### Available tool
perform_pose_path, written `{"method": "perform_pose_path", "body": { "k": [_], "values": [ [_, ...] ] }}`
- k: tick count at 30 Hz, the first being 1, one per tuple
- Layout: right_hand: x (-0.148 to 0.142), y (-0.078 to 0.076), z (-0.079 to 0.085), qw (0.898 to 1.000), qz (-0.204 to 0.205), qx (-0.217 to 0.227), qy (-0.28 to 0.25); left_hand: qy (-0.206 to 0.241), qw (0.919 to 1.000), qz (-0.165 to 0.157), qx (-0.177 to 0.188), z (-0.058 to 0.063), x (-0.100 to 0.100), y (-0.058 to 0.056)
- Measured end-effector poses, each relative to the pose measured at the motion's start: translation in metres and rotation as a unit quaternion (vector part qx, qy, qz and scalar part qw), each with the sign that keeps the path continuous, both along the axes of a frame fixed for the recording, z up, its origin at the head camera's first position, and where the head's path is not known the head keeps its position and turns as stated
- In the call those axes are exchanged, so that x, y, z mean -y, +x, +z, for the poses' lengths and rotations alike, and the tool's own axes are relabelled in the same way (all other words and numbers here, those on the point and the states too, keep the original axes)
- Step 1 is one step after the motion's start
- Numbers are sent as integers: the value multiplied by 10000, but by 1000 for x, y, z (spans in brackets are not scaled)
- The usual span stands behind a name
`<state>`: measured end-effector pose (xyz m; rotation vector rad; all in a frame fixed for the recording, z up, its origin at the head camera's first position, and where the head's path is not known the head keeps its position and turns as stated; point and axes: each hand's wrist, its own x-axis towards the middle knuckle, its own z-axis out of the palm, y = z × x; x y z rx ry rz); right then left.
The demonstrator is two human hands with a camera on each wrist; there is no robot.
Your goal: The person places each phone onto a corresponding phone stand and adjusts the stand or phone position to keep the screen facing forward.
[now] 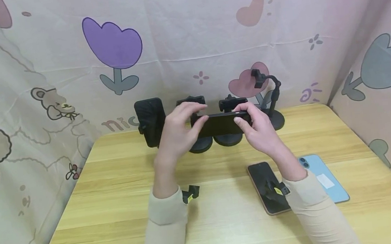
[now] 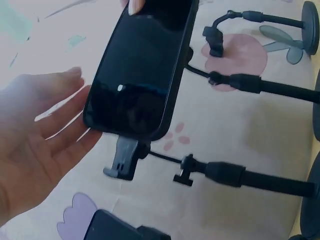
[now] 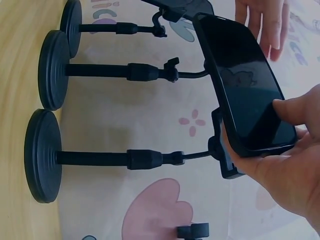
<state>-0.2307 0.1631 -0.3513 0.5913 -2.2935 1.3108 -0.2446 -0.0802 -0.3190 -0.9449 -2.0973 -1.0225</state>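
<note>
A black phone (image 1: 219,126) is held sideways in front of the two middle phone stands. My right hand (image 1: 259,128) pinches its right end; the thumb lies on the dark screen (image 3: 245,85) in the right wrist view. At the other end, my left hand (image 1: 177,134) has its thumb and fingers apart. In the left wrist view, that hand's fingers (image 2: 75,120) are extended right at the phone's edge. Behind the phone show the clamp of one middle stand (image 1: 190,100) and the clamp of the other (image 1: 232,104). The phone hides part of both stands.
At the left, another stand carries an upright black phone (image 1: 150,122). A stand with a bent neck (image 1: 275,91) stands at the right. On the wooden table (image 1: 119,209) lie a dark-screened phone (image 1: 259,174) and a light blue phone (image 1: 317,165), near the right forearm.
</note>
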Motion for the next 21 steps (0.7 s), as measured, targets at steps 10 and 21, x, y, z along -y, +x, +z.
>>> {"method": "perform_pose_path", "body": {
  "k": [10,21],
  "values": [
    [2,3,4,9998,111,-86,107,-935,9945,196,440,-4,-21,5],
    [3,4,4,9998,174,-15,-6,-772,9968,42,223,-7,-23,5]
  ]
}}
